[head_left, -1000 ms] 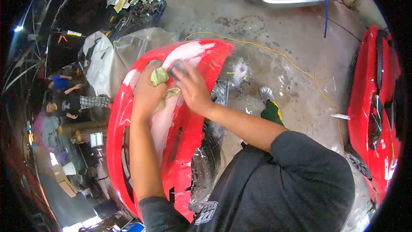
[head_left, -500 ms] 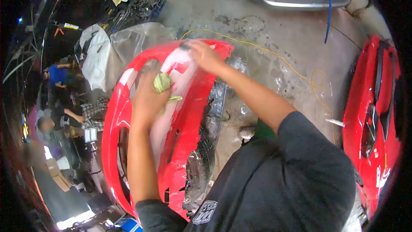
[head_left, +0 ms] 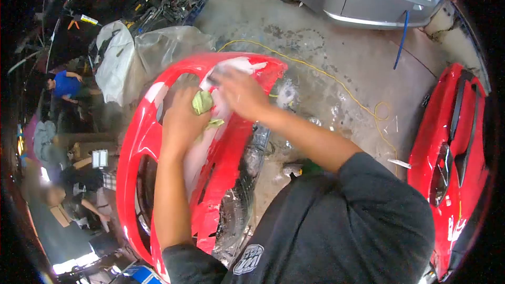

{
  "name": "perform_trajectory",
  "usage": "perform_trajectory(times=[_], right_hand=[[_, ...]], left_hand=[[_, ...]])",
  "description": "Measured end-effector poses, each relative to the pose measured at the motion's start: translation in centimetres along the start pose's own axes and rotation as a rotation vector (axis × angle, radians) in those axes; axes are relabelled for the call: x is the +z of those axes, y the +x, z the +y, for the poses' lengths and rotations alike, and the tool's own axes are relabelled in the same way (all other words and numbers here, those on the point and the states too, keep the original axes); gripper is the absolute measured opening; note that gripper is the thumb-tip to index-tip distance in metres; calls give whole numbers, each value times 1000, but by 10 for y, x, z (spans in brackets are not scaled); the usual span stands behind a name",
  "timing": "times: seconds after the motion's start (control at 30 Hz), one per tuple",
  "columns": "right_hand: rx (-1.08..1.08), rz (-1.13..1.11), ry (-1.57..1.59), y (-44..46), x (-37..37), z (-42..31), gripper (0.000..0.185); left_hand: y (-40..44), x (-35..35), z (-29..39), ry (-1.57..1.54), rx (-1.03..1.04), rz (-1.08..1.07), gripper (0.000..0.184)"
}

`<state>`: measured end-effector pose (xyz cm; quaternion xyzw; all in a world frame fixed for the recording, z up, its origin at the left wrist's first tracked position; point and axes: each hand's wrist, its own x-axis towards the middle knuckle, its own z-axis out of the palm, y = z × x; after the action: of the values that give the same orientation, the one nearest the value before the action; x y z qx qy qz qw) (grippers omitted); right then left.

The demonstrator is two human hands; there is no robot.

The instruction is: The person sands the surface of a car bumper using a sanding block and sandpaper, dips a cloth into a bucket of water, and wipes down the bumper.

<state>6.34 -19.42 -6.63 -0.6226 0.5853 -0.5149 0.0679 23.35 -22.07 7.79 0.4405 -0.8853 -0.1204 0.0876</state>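
A red car bumper [head_left: 138,137] with a pale pink and white patch [head_left: 195,159] along its face lies in front of me. My left hand [head_left: 181,118] is closed around a yellow-green cloth [head_left: 202,102] and rests on the bumper beside an oval opening. Over the upper part of the patch is my right hand [head_left: 239,92], blurred by motion, with a small dark pad [head_left: 214,78] under its fingertips. The underside of the pad is hidden.
Another red bumper [head_left: 421,158] stands at the right. A grey vehicle [head_left: 368,0] is at the top. A yellow cord [head_left: 336,81] crosses the floor. Plastic sheeting [head_left: 168,52] lies beyond the bumper. Two people [head_left: 67,84] [head_left: 79,200] are at the left.
My right hand with the dark pad moved up the patch, then back down toward the cloth. My left hand stays closed on the cloth. The people at the left have shifted in view.
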Motion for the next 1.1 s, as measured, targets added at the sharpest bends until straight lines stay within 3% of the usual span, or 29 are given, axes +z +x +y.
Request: perform_trajectory(times=[0.07,0.13,0.23,0.33,0.37,0.43,0.53,0.63,0.73,0.77,0.9,0.97,1.0,1.03,1.1], right_hand=[[-121,-82,25,-8,-8,5,43],[38,-51,93,13,1,47,41],[633,-362,257,63,8,123,40],[561,-405,317,67,24,158,42],[307,-272,73,56,33,160,43],[31,-136,211,51,10,106,36],[-74,-444,325,61,-14,99,40],[-168,-669,508,72,-37,162,40],[-166,-695,519,66,-42,212,38],[-196,-688,500,68,-38,212,39],[-666,-658,481,120,-15,138,44],[-548,-794,497,122,-18,135,51],[-515,-866,494,132,-18,137,55],[-451,-890,500,131,-21,150,64],[-548,-902,463,123,-23,204,65]], left_hand=[[-5,0,-3,-1,-14,-8,47],[-9,-2,2,11,-23,24,47],[-13,-3,15,120,-72,39,52],[-8,1,25,233,-117,64,49],[-1,5,29,257,-172,59,43],[14,18,36,237,-238,100,40],[43,41,48,188,-345,251,35],[76,61,53,165,-408,403,32],[99,71,58,180,-484,424,26],[100,72,57,141,-526,434,33],[76,53,52,172,-643,561,34],[36,45,41,278,-785,640,32],[16,35,39,320,-959,616,36],[-12,33,27,392,-934,710,41],[-38,24,32,364,-1143,828,48]])
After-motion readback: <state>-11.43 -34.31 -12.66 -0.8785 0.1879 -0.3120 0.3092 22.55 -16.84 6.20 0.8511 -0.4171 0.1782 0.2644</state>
